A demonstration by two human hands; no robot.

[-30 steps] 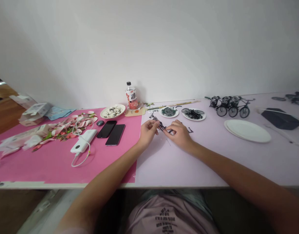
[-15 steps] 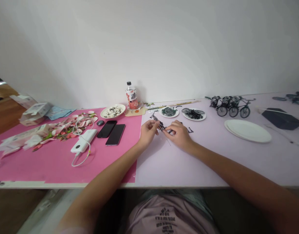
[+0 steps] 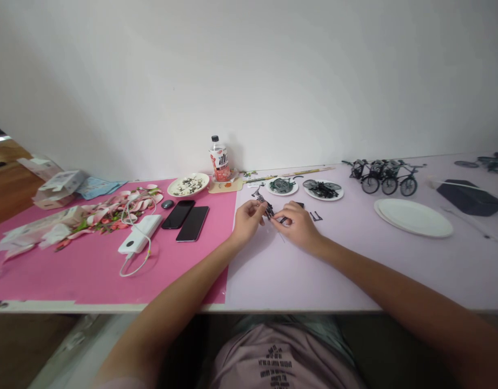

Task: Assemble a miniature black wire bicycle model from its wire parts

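Over the pale lilac part of the table, my left hand (image 3: pixel 247 220) is closed on a small dark model bicycle frame (image 3: pixel 258 194), its far end sticking out above the fingers. Close against it, my right hand (image 3: pixel 299 226) pinches a small black part at the frame's near end. Fingers hide most of that part. Small black pieces (image 3: pixel 316 216) lie just right of my right hand. Behind the hands stand a white plate (image 3: pixel 269 191) of dark green parts and another white plate (image 3: pixel 338 195) holding black parts and wheels.
Several assembled model bicycles (image 3: pixel 389 178) stand at the right, behind stacked white plates (image 3: pixel 415 217) and a dark block (image 3: pixel 470 197). Leftward are a bottle (image 3: pixel 221 162), a bowl (image 3: pixel 204 186), two phones (image 3: pixel 193 223), a white power bank (image 3: pixel 140 235) and pink petal-like pieces (image 3: pixel 100 216).
My right hand has shifted very slightly at the frame, and its fingers have moved a little. The left hand stays almost still, keeping its hold.
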